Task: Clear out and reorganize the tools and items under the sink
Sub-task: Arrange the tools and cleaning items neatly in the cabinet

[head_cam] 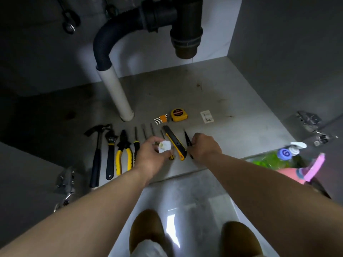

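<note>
Curling inward, the fingers of the left hand [150, 156] are closed round a small white wad [164, 145]. A slim black pointed tool [187, 140] is gripped by the right hand [206, 147], just right of the yellow utility knife [175, 143], which lies on the cabinet floor [222, 101]. The tool's lower end is hidden by the fingers, and several screwdrivers [136, 143] are partly covered by the left hand. What the wad is cannot be made out.
</note>
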`<state>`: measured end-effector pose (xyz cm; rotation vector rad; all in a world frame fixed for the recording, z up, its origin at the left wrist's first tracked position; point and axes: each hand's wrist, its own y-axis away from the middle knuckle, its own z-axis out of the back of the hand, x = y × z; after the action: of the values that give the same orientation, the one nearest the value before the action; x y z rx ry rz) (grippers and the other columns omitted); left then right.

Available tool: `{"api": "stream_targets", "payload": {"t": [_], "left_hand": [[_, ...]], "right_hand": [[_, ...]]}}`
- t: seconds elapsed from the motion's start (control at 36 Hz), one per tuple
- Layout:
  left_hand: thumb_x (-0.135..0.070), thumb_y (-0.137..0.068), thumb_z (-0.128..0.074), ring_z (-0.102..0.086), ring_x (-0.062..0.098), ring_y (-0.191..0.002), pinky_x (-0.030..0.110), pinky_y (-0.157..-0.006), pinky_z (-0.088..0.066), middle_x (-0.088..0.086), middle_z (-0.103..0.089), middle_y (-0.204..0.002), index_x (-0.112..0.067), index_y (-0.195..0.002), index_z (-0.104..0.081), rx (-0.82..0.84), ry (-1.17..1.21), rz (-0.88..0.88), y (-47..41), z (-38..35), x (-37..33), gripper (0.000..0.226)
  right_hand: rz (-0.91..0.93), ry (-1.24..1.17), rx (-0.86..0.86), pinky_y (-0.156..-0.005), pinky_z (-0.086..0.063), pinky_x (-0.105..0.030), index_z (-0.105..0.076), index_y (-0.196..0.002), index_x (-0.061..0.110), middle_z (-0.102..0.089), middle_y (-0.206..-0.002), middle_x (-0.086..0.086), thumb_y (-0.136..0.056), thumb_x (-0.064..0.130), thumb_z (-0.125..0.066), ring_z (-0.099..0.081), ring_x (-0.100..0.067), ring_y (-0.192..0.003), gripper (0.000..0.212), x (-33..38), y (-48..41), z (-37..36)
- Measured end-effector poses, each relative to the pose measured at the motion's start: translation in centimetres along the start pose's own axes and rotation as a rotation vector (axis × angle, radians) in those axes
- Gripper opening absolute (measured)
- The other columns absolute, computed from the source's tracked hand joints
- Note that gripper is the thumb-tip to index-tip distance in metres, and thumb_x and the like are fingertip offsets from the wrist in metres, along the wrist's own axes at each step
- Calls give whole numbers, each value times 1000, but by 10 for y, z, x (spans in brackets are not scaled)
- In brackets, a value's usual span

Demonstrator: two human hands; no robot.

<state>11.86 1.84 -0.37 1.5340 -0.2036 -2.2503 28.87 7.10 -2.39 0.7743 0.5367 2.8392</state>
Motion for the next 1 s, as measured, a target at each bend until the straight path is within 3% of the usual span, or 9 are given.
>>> {"api": "stream_targets", "payload": {"t": [0.17, 0.28, 0.33, 0.47, 0.56, 0.69, 0.78, 0.89, 1.0], "left_hand": [[-8, -81, -81, -60, 6, -76, 8, -59, -45, -10, -65, -83, -20, -105, -67, 107, -77, -109, -4, -8, -9, 31], [-14, -79, -83, -66, 14, -80, 26, -69, -52, -4, -69, -84, -18, -101, -67, 139, -157, -232, -5, -21, -20, 28], [-16, -78, -83, -68, 18, -85, 32, -73, -56, -1, -72, -89, -18, -99, -67, 150, -196, -286, -6, -27, -26, 26], [-12, -76, -80, -64, 20, -88, 36, -77, -54, 3, -62, -102, -19, -101, -66, 93, -295, -392, -8, -44, -30, 29], [-12, -78, -82, -66, 18, -92, 31, -80, -54, 1, -56, -110, -20, -120, -62, 131, -293, -419, -9, -52, -23, 47], [-29, -84, -79, -49, 27, -127, 41, -102, -47, 4, -43, -139, -24, -147, -42, 126, -565, -411, -19, -45, -1, 73], [-38, -91, -68, -43, 27, -136, 40, -108, -42, 3, -41, -146, -26, -149, -47, 161, -797, -483, -20, -41, 13, 63], [-31, -95, -61, -46, 25, -132, 36, -104, -44, 3, -45, -146, -23, -140, -59, 153, -820, -542, -18, -40, 24, 46], [-20, -97, -59, -47, 25, -131, 34, -103, -44, 3, -46, -147, -18, -136, -62, 135, -813, -570, -18, -41, 29, 39]], "right_hand": [[73, -113, 62, -79, -52, -34, -63, -96, 15, -66, -97, -6, -93, 33, -60, -63, -28, -94, 18, -1, 4, 20], [56, -577, 373, -82, -60, -54, -62, -114, 15, -69, -101, -15, -94, 33, -64, -72, -34, -90, 26, 10, 23, 50], [99, -584, 424, -82, -59, -51, -60, -119, 18, -71, -104, -13, -89, 33, -72, -73, -32, -94, 35, 9, 30, 56], [94, -580, 201, -79, -59, -47, -66, -109, 12, -73, -96, -16, -80, 30, -81, -72, -35, -89, 37, 4, 27, 45], [47, -571, 97, -79, -61, -45, -64, -107, 14, -70, -98, -10, -77, 28, -81, -71, -27, -89, 37, -3, 13, 34], [44, -361, -101, -79, -54, -30, -59, -103, 18, -65, -101, -1, -82, 33, -75, -64, -21, -96, 30, -19, -20, 29], [118, -193, -156, -88, -51, -29, -63, -114, 14, -64, -115, -13, -88, 29, -68, -63, -29, -105, 31, -22, -43, 33], [181, -61, -180, -97, -48, -33, -65, -117, 12, -54, -125, -16, -90, 23, -65, -60, -35, -109, 30, -17, -67, 34], [217, 13, -183, -85, -46, -31, -65, -113, 12, -51, -118, -14, -90, 19, -65, -58, -35, -104, 24, -11, -84, 30]]}}
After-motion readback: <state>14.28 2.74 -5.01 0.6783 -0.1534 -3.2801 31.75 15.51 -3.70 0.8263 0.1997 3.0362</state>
